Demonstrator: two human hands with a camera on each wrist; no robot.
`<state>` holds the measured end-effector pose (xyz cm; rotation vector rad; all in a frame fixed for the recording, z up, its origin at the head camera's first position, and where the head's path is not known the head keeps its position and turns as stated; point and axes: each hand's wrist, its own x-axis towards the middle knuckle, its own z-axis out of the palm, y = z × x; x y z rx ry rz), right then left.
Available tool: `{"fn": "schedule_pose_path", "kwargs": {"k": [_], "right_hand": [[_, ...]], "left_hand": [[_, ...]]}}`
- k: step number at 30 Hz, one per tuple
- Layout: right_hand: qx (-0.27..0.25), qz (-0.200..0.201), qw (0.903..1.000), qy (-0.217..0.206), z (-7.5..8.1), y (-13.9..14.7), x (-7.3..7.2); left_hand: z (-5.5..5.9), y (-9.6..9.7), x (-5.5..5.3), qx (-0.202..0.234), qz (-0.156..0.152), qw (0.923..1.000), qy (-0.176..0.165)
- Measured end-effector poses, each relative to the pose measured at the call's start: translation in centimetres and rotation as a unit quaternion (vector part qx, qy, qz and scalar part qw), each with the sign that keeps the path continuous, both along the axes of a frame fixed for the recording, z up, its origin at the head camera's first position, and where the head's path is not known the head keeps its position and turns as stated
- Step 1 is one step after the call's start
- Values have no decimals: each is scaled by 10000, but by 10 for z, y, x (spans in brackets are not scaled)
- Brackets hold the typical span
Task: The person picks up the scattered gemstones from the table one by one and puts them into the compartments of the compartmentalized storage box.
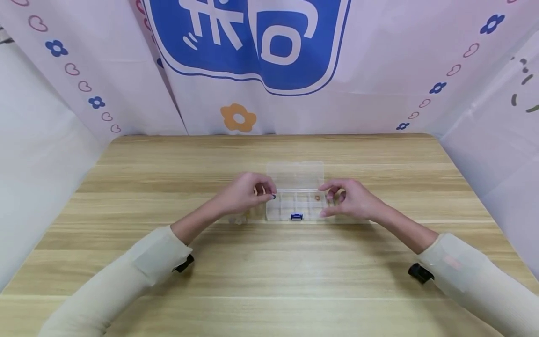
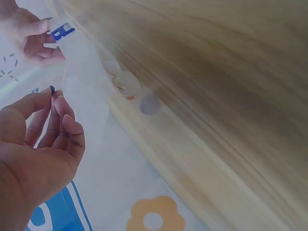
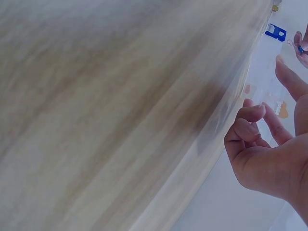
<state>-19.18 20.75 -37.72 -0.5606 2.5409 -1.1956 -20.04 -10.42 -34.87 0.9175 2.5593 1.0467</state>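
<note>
A clear plastic compartment box (image 1: 288,213) with a blue clasp (image 1: 296,216) lies on the table, its clear lid (image 1: 294,175) folded back. My left hand (image 1: 248,193) pinches a small dark bead-like piece (image 2: 52,89) between thumb and index finger, over the box's left end. At the other end, my right hand (image 1: 351,199) holds the box, index fingertip near the back corner and thumb at the side toward the front. Its other fingers are curled in the right wrist view. A small orange ring (image 1: 317,198) sits in a compartment at the right.
Left of the box lie small clear round containers (image 2: 127,83) and a purplish one (image 2: 149,104), partly behind the left forearm in the head view. The wooden table (image 1: 269,271) ends at a printed white cloth (image 1: 370,70) at the back.
</note>
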Motion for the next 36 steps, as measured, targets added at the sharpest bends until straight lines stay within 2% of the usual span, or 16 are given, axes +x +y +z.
{"fn": "schedule_pose_path", "kwargs": {"k": [10,22,36], "right_hand": [[-98,74,9999,41,1,0,0],[-175,96,9998,60,0,-1,0],[-65,75,9999,-42,1,0,-1]], "left_hand": [[0,23,-4,11,-247,9996,128],[-2,55,-7,15,-545,9983,-200],[-8,70,-7,58,-748,9972,18]]}}
